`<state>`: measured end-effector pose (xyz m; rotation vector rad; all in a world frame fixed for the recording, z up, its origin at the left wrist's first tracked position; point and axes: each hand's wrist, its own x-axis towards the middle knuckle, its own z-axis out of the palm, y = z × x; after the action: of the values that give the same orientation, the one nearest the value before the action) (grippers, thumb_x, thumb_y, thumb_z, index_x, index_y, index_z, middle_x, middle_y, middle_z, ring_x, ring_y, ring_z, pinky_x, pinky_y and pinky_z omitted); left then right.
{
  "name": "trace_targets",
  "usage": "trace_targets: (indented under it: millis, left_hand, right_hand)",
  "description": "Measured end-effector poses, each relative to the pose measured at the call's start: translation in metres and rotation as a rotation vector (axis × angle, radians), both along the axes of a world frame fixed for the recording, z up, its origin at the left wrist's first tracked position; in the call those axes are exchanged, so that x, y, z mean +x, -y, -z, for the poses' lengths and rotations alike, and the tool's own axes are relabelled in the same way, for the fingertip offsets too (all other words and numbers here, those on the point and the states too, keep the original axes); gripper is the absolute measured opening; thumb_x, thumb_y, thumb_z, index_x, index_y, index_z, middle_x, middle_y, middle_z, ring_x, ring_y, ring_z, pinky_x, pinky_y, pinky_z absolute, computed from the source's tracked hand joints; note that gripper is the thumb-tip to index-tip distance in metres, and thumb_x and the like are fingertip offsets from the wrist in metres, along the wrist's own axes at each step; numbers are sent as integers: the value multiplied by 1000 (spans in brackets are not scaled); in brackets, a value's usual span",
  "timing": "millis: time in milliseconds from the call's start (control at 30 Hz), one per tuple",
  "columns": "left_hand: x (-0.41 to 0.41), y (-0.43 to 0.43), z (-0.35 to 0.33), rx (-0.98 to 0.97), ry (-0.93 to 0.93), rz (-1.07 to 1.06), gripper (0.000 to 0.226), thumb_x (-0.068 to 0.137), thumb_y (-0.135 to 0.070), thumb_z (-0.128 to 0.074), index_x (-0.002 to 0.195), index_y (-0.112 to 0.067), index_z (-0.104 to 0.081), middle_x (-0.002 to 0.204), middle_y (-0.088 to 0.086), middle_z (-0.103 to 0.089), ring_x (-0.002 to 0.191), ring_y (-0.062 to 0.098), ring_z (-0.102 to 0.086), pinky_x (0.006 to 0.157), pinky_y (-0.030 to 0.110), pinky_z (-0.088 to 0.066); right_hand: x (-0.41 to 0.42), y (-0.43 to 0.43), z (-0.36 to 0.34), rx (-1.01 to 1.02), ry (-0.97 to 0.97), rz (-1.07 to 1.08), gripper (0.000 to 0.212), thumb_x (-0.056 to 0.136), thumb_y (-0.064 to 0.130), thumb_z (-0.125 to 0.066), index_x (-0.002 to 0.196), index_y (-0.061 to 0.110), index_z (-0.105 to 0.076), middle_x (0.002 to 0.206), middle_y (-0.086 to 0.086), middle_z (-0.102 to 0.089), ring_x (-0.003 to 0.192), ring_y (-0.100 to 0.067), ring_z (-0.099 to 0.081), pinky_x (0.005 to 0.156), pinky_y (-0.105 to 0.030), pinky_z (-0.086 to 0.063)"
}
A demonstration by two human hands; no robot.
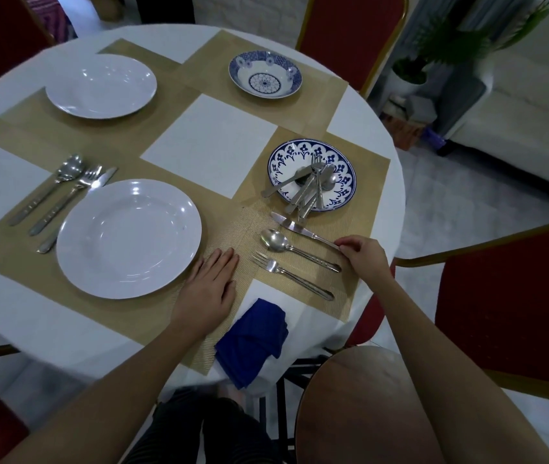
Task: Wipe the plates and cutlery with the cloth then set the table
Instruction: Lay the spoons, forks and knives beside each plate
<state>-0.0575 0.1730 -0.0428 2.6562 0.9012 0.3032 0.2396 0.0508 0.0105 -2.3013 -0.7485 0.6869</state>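
Observation:
My right hand (365, 257) pinches the handle end of a knife (296, 227) that lies on the gold placemat (333, 296). A spoon (281, 244) and a fork (286, 271) lie just below it. My left hand (211, 291) rests flat on the mat beside a white plate (128, 237). A folded blue cloth (253, 341) sits at the table's near edge. A blue-patterned plate (343, 172) holds several more pieces of cutlery (310, 187). Left of the near white plate lie a spoon (69, 170), a fork (80, 185) and a knife (100, 182).
A second white plate (100, 86) and a blue-patterned bowl (265, 74) stand at the far side of the round white table (209, 142). Red chairs (514, 306) surround it. A dark wooden seat (367, 406) is near my right arm. A potted plant (413, 72) stands beyond.

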Motion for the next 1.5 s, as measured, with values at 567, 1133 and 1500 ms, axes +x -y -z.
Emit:
trace_targets:
  millis: [567,1133,1500]
  left_hand:
    - [0,1,-1,9,-19,5,53,95,-32,-29,144,-14,-38,150,-2,-34,142,15,-25,117,38,-16]
    - [72,-36,-66,-12,125,36,39,89,-21,-40,118,-5,-61,117,9,-64,106,27,-60,94,38,-47]
    - [153,-111,-84,-55,-87,196,40,94,-19,-42,134,-20,-49,127,2,-54,111,24,-53,85,37,-49]
  right_hand:
    - [-19,-5,31,51,223,205,21,95,25,-55,97,34,-74,114,0,-54,108,-20,-42,97,-42,-42]
    - [-2,-59,-33,211,87,284,24,90,10,-50,102,14,-71,102,-4,-70,90,-19,-60,80,-31,-50]
    - [-3,-109,-27,-3,119,308,28,88,28,-62,115,19,-64,105,-4,-67,88,-20,-62,77,-31,-51]
